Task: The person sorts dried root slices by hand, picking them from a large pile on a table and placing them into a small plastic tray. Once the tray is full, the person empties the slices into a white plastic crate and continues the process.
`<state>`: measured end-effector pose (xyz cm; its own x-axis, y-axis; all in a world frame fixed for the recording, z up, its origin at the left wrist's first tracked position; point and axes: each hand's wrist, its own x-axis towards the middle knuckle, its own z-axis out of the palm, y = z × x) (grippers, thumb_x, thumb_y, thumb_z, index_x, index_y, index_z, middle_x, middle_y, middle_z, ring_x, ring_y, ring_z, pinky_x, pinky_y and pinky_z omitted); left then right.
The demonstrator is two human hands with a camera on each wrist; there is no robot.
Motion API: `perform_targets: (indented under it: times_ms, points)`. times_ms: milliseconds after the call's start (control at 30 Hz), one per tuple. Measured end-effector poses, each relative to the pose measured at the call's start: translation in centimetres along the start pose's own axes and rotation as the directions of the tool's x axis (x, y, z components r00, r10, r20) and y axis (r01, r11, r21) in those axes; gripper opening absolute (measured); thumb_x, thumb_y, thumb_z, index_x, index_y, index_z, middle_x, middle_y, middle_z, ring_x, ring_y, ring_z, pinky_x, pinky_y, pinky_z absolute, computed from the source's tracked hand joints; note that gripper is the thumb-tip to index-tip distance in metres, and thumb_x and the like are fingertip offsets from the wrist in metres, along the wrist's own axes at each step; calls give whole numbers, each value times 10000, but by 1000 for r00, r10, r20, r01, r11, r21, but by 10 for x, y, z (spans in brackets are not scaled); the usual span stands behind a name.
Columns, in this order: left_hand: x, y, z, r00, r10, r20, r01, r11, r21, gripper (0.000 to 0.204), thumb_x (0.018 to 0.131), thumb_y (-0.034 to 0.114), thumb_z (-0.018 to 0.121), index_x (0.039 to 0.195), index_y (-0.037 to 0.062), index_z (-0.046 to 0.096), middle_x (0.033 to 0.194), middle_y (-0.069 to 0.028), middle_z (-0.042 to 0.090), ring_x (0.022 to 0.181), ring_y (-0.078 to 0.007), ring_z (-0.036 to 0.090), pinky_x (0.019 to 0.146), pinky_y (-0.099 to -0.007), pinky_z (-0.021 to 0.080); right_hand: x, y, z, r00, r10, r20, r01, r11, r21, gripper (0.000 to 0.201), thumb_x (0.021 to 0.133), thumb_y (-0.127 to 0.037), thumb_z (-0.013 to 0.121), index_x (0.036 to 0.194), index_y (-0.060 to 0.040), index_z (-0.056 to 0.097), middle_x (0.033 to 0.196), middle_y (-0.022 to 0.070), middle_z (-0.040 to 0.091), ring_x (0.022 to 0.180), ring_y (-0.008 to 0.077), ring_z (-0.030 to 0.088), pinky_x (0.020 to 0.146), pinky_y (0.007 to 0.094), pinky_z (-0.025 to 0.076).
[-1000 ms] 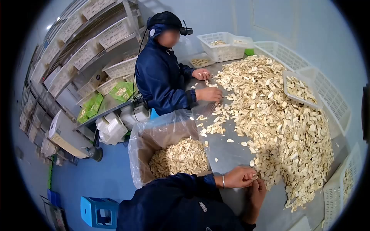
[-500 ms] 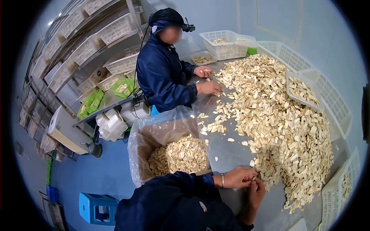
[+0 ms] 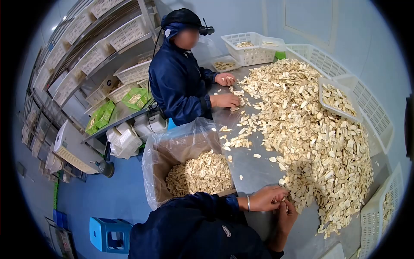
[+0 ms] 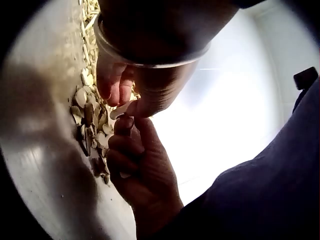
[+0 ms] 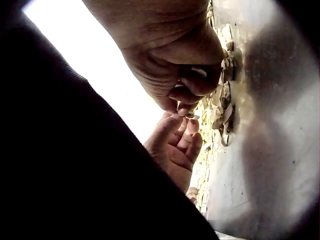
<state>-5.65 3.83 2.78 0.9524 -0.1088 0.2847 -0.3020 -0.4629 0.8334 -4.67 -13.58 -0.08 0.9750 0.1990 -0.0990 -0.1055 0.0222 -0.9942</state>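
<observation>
In the head view, my left hand, with a band at its wrist, meets my right hand at the fingertips beside the big heap of pale slices. The left wrist view shows a slice pinched between thumb and fingers of my left hand, with the fingertips of my right hand against it. My right hand also pinches at this slice in the right wrist view; another pale piece shows within its curled fingers. My left hand faces it from below.
Across the metal table, a person in blue handles slices. A lined box holding slices stands left of my arms. White baskets and a tray edge the heap. Racks and a blue stool are at left.
The other person's nearer hand has drawn back from the heap towards their body. My hands stay together at nearly the same place, with only slight finger movement.
</observation>
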Motion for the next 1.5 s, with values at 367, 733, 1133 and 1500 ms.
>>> perform_targets:
  times_ms: [367,733,1133,1500]
  points:
    - [-1,5,1,998,-65,-11,64,993,-101,411,791,122,702,1182,45,603,945,-149,611,849,-347,617,723,-417,506,-1,-3,-3,1000,-8,-6,7,995,-95,191,941,-66,666,1064,69,724,880,48,719,803,82,619,731,236,499]
    - [2,5,2,998,-66,7,67,988,-139,404,805,116,709,1193,52,615,872,-91,577,784,-272,587,682,-376,490,3,7,-6,999,50,15,-50,999,-14,189,940,-90,670,1044,61,719,869,32,703,788,78,598,706,238,491]
    - [-14,-9,6,991,-24,131,46,985,-168,276,942,38,641,1215,65,675,1030,-91,664,876,-159,635,719,-310,541,-14,7,-3,1000,5,21,4,916,-400,272,1004,-249,549,1062,-27,695,923,160,699,876,242,666,735,395,503]
    - [18,-39,16,946,-50,321,122,970,-208,254,1033,189,588,1211,11,624,895,-91,613,706,-152,581,635,-299,487,-6,-4,-10,910,-363,-199,348,931,-107,265,924,-254,569,1024,-12,610,944,159,655,894,311,659,789,393,511]
